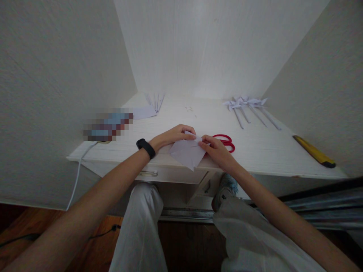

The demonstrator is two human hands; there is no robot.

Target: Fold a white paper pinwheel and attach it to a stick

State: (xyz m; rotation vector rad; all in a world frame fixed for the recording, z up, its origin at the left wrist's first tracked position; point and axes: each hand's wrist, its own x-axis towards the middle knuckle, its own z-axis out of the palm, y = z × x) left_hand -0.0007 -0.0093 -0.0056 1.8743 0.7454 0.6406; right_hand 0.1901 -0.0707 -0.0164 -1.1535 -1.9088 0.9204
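A white sheet of paper (188, 153) with slits and a raised corner lies at the desk's front edge, its lowest tip jutting past the edge. My left hand (184, 133), with a black band on the wrist, pinches the paper's upper left part. On the upper right part, my right hand (213, 146) is closed with thumb and fingers on the paper. The two hands are close together, a small gap between them. Red-handled scissors (230, 142) lie just beyond my right hand, their blades hidden.
Several paper pinwheels on sticks (245, 104) lie at the back right. A yellow cutter (313, 151) rests at the right. Rolled paper sticks (157, 102) and flat paper (143, 112) are at the back left, near a blurred device (109, 126) with a white cable (77, 173).
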